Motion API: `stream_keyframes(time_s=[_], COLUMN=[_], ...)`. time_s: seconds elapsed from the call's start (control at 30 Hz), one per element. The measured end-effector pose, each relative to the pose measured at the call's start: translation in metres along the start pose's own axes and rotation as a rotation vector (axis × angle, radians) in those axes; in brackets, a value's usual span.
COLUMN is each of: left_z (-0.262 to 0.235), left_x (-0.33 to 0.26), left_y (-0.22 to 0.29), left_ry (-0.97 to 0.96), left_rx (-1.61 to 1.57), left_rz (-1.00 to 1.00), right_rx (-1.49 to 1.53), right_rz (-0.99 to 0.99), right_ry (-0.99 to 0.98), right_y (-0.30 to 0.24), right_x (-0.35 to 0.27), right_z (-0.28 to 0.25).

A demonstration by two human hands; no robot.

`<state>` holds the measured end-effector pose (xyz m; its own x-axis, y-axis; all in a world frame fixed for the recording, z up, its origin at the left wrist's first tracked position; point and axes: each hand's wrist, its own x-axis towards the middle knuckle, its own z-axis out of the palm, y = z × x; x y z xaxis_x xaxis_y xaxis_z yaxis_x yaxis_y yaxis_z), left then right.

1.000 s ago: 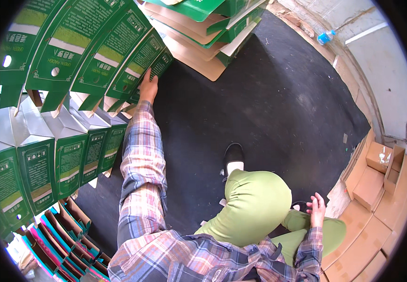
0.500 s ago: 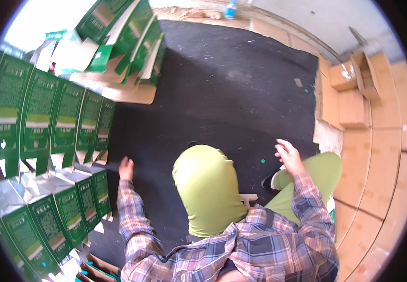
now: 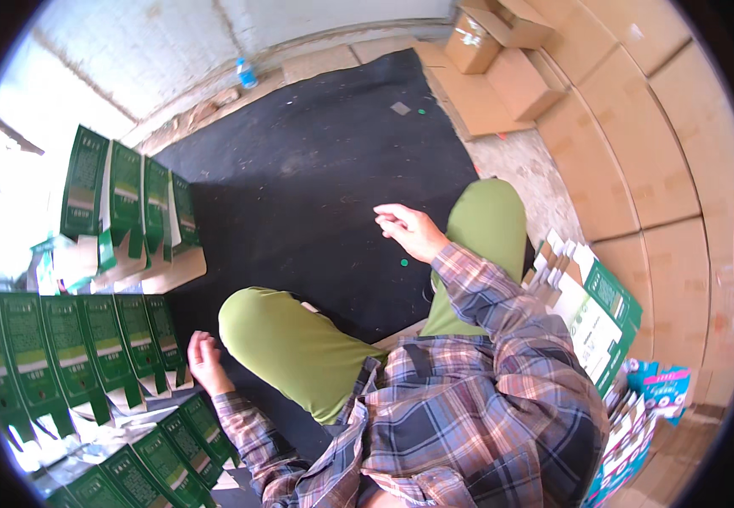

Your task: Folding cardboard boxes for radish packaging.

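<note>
My left hand [image 3: 206, 362] hangs beside the row of green cartons [image 3: 66, 347], its fingers loosely bent and slightly apart. I see nothing in it, and a small gap seems to part it from the nearest carton flaps. Over the black mat [image 3: 316, 169], in front of my raised right knee, my right hand [image 3: 409, 230] is held out empty with the fingers spread a little. The cartons stand side by side on the left with their lower flaps hanging loose. Another row of green cartons [image 3: 151, 466] sits nearer to me, partly cut off by the picture's rim.
More green cartons [image 3: 126, 190] stand at the far left. To my right are flattened green-and-white cartons [image 3: 591, 330], a blue-and-pink package [image 3: 663, 388] and a wall of brown boxes [image 3: 596, 144]. Open brown boxes [image 3: 515, 85] lie far right; a blue bottle [image 3: 246, 74] stands by the wall.
My view has swung to the right, bringing the flattened cartons and the blue-and-pink package into sight. My right hand now reaches across before my knee; both hands remain empty.
</note>
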<state>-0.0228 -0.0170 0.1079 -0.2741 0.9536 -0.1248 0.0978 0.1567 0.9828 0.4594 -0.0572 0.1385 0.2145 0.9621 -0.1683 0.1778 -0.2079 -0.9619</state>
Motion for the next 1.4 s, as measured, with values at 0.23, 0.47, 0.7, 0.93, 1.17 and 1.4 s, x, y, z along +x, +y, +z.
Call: stream_keyframes(time_s=[0.23, 0.47, 0.7, 0.93, 1.17, 1.4], left_z=[0.151, 0.271, 0.271, 0.268, 0.274, 0.275], left_x=[-0.089, -0.149, -0.146, -0.143, -0.140, -0.148], left_y=[0.173, 0.133, 0.064, 0.043, 0.033, 0.043], left_ry=[-0.148, -0.748, -0.790, -0.799, -0.819, -0.827], left_rx=[0.044, 0.154, 0.497, 0.449, 0.517, 0.585], left_rz=[0.581, 0.460, 0.367, 0.294, 0.371, 0.435], right_rx=[0.109, 0.016, 0.073, 0.612, 0.849, 0.945], right_rz=[-0.426, -0.181, 0.870, 1.331, 1.261, 1.000], right_ry=[0.396, 0.994, 1.104, 1.203, 1.553, 1.745], right_y=[-0.052, 0.077, 0.353, 0.374, 0.355, 0.345], right_x=[-0.077, -0.192, -0.422, -0.542, -0.556, -0.565], right_z=[-0.116, -0.256, -0.257, -0.182, -0.186, -0.179])
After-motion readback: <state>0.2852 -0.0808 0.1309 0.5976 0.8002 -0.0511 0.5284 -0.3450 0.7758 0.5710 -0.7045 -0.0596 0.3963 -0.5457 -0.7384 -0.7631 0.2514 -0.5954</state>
